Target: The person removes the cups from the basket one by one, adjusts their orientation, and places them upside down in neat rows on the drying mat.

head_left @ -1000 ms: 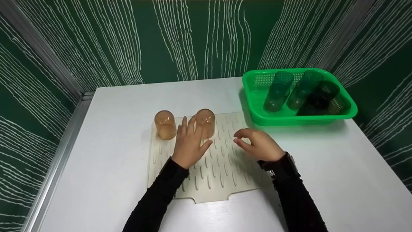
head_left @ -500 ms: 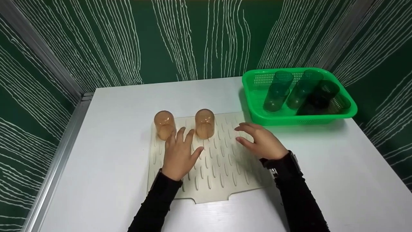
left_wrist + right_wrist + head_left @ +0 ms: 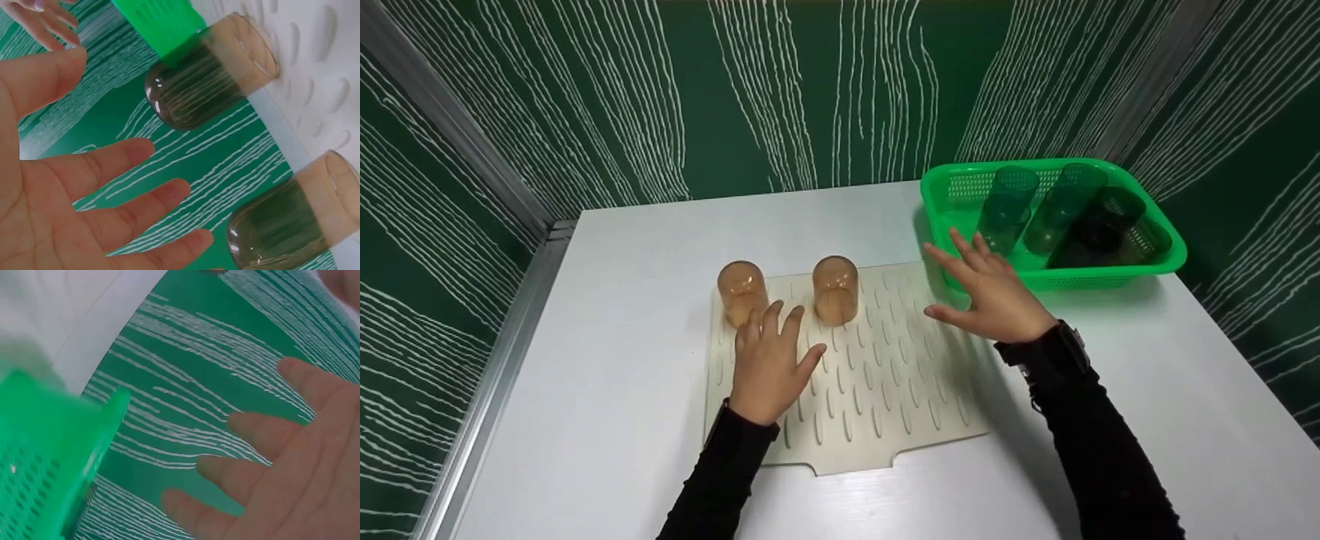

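Observation:
Two amber drinking glasses stand upside down at the back left of a cream ridged draining mat [image 3: 855, 454]: a left glass [image 3: 741, 285] and a right glass [image 3: 835, 289]. My left hand [image 3: 769, 367] is over the mat, fingers spread and nothing held; its fingertips overlap the left glass's lower part in the head view. Both glasses [image 3: 191, 79] appear beyond the fingers in the left wrist view. My right hand [image 3: 997, 296] is spread and holds nothing, its fingertips overlapping the near left corner of a green basket [image 3: 1140, 281]. Teal and dark glasses [image 3: 1009, 202] lean inside that basket.
The basket stands at the back right of the white table [image 3: 607, 360]. A green wall [image 3: 877, 112] with white streaks rises behind the table, and a metal frame rail [image 3: 487, 405] runs along its left side.
My left hand has left the right amber glass and drawn left and back. The right hand has opened from a curled pose and moved right and forward to the basket. Both glasses stayed put.

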Demonstrator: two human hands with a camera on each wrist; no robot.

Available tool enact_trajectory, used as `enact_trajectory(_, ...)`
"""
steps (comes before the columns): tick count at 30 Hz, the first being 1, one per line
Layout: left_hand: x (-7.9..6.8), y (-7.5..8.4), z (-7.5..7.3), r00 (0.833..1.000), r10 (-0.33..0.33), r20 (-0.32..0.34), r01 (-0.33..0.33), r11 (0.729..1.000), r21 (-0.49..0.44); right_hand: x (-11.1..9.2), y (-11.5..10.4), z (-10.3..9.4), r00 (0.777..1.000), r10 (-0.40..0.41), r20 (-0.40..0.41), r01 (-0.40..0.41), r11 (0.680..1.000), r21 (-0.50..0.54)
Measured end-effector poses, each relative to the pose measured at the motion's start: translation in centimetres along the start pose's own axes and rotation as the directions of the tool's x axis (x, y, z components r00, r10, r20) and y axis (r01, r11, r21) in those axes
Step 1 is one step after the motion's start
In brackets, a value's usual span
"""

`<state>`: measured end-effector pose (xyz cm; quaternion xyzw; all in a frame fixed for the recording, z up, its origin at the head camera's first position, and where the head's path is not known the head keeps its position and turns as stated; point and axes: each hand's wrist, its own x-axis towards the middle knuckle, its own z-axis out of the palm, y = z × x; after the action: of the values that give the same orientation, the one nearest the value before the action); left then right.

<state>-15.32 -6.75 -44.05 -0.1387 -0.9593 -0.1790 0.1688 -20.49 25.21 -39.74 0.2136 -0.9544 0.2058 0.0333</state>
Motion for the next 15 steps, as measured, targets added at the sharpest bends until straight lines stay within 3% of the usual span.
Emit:
enact_trajectory(6,0.1,-0.1,-0.2,0.999,-0.023,0.033,0.023,1.000,-0.005,2.2,2.5,-2.4,0.995,0.098,0.033,-0.095,0.992,-0.082)
enact_trajectory(15,0.0,0.0,-0.2,0.999,-0.016,0.031,0.016,1.000,-0.002,5.7,6.0,-4.6,0.967,0.249,0.062,-0.233,0.953,-0.194)
